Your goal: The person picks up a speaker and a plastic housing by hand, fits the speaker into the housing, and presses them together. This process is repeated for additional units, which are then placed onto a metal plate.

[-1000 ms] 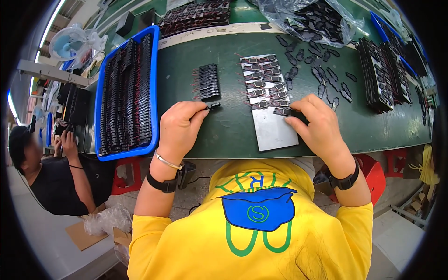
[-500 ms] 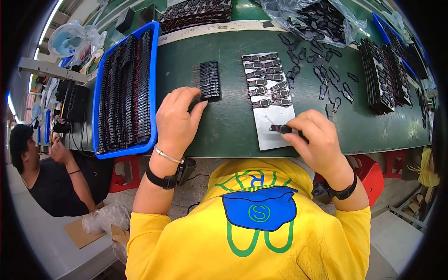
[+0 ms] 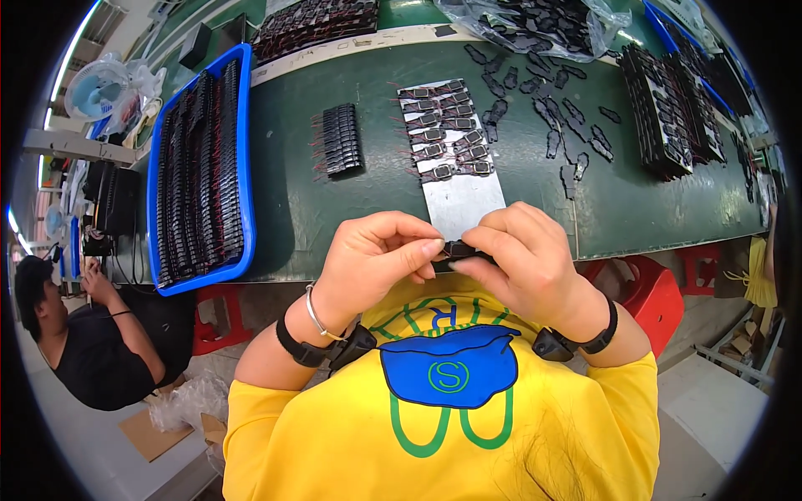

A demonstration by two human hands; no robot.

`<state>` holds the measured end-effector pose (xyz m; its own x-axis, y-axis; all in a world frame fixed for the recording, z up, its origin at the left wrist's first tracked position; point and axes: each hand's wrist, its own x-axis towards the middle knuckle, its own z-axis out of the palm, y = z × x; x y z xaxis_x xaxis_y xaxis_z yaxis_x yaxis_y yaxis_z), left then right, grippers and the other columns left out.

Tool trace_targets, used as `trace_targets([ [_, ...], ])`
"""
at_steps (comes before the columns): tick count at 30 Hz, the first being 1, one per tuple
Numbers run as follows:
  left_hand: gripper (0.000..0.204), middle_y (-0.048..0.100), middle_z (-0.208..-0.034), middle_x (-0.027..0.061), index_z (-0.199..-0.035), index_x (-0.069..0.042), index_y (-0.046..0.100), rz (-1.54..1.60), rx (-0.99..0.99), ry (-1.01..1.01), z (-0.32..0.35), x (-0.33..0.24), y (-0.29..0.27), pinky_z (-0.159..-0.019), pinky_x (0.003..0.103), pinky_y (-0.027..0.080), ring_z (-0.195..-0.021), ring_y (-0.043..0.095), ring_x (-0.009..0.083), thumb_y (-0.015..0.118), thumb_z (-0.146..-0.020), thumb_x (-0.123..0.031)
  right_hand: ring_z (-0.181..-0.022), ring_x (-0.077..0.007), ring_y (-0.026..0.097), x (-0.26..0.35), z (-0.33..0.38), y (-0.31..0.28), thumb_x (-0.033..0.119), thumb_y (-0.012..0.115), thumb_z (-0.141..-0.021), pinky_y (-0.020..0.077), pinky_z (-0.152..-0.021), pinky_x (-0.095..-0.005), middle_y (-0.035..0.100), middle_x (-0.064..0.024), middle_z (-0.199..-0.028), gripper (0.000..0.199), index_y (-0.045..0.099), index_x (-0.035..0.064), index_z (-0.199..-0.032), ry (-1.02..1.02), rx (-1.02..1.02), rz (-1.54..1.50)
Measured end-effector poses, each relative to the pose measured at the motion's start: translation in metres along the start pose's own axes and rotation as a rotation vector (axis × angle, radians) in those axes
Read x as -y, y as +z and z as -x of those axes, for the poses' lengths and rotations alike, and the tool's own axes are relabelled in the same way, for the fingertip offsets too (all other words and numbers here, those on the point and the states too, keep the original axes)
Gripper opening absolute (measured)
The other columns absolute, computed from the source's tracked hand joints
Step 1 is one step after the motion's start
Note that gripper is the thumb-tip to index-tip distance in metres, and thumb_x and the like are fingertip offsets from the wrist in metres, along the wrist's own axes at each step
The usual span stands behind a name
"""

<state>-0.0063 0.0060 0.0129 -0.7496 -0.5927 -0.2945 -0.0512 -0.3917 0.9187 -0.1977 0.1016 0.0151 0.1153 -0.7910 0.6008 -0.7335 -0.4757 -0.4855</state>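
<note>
Close to the table's front edge, my left hand [image 3: 376,255] and my right hand [image 3: 526,259] meet around a small black plastic part [image 3: 458,249]. Fingertips of both hands pinch it from either side, covering much of it. Just beyond them lies a light metal plate [image 3: 459,204], its upper portion lined with two columns of small rectangular speaker-like pieces [image 3: 443,134] with red wires. To the left of the plate, a neat row of black parts [image 3: 341,140] rests on the table, thin red wires pointing left.
A blue tray [image 3: 245,167] packed with black parts stands at the left. Loose black plastic pieces [image 3: 551,113] are scattered right of the plate, below a clear plastic bag [image 3: 614,25]. Stacked loaded plates [image 3: 660,117] stand farther right. A person [image 3: 109,334] in black sits at the left.
My left hand has left the row of black parts and come right to meet my right hand. The right hand has drawn the black part nearer to me, and both hands now grip it.
</note>
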Motion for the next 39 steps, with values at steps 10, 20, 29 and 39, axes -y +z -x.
trace_targets([
  [10, 0.013, 0.068, -0.086, 0.0102, -0.096, 0.002, 0.068, -0.166, -0.070, 0.109, 0.003, 0.009, 0.007, -0.065, 0.023, 0.053, -0.072, 0.065, 0.0142, 0.068, -0.083, 0.001, -0.066, -0.0272, 0.065, 0.000, 0.006, 0.008, 0.004, 0.078, -0.064, 0.0511, -0.056, -0.0339, 0.065, -0.0120, -0.079, 0.035, 0.062, -0.0005, -0.096, 0.022, 0.051, -0.060],
  [20, 0.019, 0.065, -0.097, 0.0125, -0.091, -0.002, 0.069, -0.795, -0.026, 0.680, 0.000, 0.005, 0.006, -0.070, 0.026, 0.051, -0.086, 0.064, 0.0199, 0.073, -0.073, 0.004, -0.064, -0.0261, 0.065, -0.003, 0.009, 0.009, 0.002, 0.077, -0.065, 0.0512, -0.054, -0.0329, 0.066, -0.0116, -0.077, 0.033, 0.064, -0.0005, -0.095, 0.059, 0.032, -0.106],
  [29, 0.015, 0.066, -0.096, 0.0097, -0.093, -0.001, 0.069, -0.456, 0.001, 0.569, -0.003, 0.014, 0.000, -0.071, 0.025, 0.052, -0.084, 0.064, 0.0157, 0.071, -0.078, 0.001, -0.060, -0.0224, 0.062, -0.002, 0.009, 0.004, 0.003, 0.077, -0.065, 0.0488, -0.051, -0.0298, 0.064, -0.0093, -0.077, 0.034, 0.066, -0.0009, -0.097, -0.078, -0.028, -0.041],
  [39, 0.014, 0.068, -0.089, 0.0056, -0.098, 0.003, 0.067, 0.012, -0.025, 0.021, 0.001, 0.004, 0.009, -0.066, 0.021, 0.052, -0.073, 0.064, 0.0093, 0.067, -0.086, -0.003, -0.061, -0.0209, 0.060, -0.004, 0.012, 0.006, 0.001, 0.075, -0.065, 0.0474, -0.050, -0.0298, 0.062, -0.0084, -0.078, 0.032, 0.066, -0.0020, -0.096, -0.155, -0.055, 0.110],
])
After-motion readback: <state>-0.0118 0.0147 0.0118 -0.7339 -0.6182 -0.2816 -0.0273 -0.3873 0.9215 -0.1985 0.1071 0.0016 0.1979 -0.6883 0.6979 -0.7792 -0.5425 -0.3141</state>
